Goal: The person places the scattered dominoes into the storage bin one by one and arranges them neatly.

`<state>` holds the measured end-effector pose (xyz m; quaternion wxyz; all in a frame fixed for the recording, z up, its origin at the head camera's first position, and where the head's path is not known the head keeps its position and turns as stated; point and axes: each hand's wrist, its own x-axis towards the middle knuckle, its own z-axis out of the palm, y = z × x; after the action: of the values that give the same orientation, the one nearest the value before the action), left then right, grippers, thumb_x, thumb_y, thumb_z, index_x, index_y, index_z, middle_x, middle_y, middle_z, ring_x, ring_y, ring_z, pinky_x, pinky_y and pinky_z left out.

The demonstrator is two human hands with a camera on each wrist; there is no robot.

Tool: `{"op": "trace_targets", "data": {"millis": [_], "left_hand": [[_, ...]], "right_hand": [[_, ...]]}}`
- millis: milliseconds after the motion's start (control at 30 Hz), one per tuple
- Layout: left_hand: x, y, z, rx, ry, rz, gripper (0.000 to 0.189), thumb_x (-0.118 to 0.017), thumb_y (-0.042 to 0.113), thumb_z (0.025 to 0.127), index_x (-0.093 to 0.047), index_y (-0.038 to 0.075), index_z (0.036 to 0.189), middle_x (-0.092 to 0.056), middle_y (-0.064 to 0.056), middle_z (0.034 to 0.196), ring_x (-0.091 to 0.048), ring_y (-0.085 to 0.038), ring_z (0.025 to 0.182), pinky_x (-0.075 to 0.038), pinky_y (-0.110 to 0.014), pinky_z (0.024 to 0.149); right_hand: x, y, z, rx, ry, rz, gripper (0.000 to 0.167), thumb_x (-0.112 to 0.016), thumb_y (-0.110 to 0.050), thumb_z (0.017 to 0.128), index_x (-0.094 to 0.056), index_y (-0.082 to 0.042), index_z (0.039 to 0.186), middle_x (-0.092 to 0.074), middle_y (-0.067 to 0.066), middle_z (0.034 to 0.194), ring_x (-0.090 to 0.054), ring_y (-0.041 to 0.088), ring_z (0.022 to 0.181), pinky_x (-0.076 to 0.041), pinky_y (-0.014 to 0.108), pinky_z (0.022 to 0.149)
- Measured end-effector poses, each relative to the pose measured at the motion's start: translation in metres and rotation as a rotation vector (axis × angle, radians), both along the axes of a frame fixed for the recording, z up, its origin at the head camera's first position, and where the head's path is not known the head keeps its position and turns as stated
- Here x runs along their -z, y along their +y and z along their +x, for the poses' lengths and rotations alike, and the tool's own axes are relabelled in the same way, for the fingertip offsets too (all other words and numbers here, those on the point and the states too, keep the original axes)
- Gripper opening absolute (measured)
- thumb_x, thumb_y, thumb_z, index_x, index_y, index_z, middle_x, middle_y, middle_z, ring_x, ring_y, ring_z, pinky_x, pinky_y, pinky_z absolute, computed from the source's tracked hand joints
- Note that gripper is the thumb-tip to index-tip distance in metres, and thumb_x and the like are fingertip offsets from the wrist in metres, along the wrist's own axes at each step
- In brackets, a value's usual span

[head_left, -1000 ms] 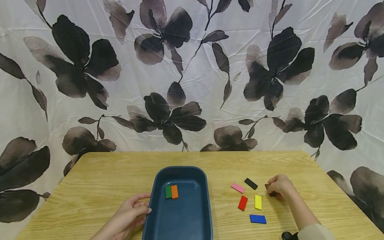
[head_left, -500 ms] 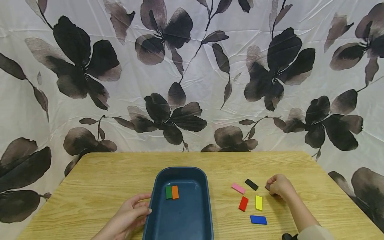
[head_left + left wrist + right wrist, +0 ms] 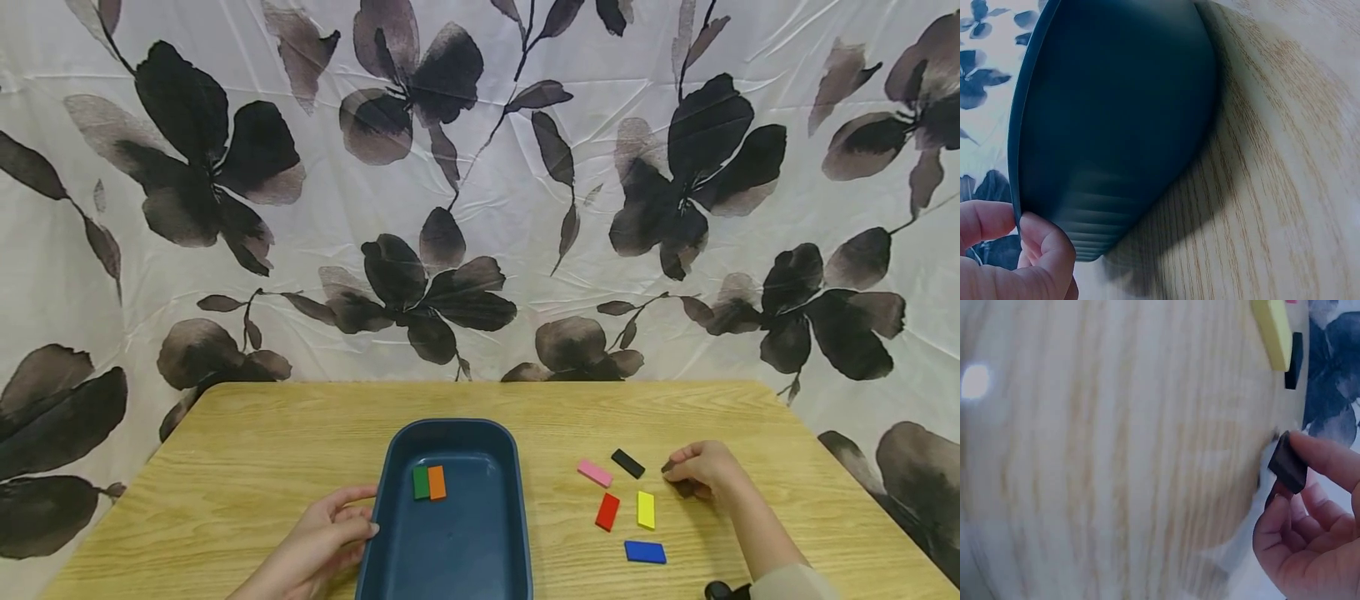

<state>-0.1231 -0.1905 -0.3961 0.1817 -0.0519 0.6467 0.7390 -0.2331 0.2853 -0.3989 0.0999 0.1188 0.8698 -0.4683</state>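
Note:
On the left, my left hand [image 3: 322,533] pinches the rim of a dark blue plastic tray [image 3: 450,558] between thumb and fingers. The left wrist view shows this grip at the edge of the tray [image 3: 1116,112]. A green block [image 3: 421,482] and an orange block [image 3: 437,482] lie side by side inside. Over the right of the table, my right hand [image 3: 708,468] holds a small dark brown block [image 3: 1289,464] by its ends, with thumb and fingers. In the head view the fingers hide most of this block.
Between the tray and my right hand lie flat blocks: pink [image 3: 595,472], black [image 3: 627,463], red [image 3: 607,512], yellow [image 3: 646,510] and blue [image 3: 645,552]. They rest on a wooden table [image 3: 285,442]. A floral cloth [image 3: 570,225] hangs behind its far edge.
My right hand has turned slightly with the brown block between its fingers, staying near the same spot. The left hand and tray have held their place.

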Motion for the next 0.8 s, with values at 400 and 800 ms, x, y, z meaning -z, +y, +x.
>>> {"op": "trace_targets", "data": {"millis": [400,800], "left_hand": [[0.001,0.0,0.0,0.004,0.008,0.004,0.067,-0.057,-0.002,0.081,-0.023,-0.011,0.138,-0.056,-0.005,0.093,-0.056,-0.012,0.077,-0.048,-0.024,0.066],[0.001,0.0,-0.001,-0.003,0.006,0.002,0.067,-0.057,-0.002,0.081,-0.023,-0.011,0.137,-0.057,-0.005,0.092,-0.056,-0.012,0.076,-0.048,-0.024,0.065]], "right_hand": [[-0.018,-0.017,-0.007,0.038,-0.036,-0.222,0.039,-0.072,-0.005,0.078,-0.059,0.008,0.112,-0.062,0.0,0.075,-0.055,0.009,0.062,-0.05,0.022,0.055],[-0.038,-0.056,-0.015,-0.084,-0.048,-0.483,0.028,-0.073,-0.007,0.078,-0.065,0.0,0.105,-0.064,0.006,0.079,-0.063,0.011,0.064,-0.051,0.019,0.055]]}}
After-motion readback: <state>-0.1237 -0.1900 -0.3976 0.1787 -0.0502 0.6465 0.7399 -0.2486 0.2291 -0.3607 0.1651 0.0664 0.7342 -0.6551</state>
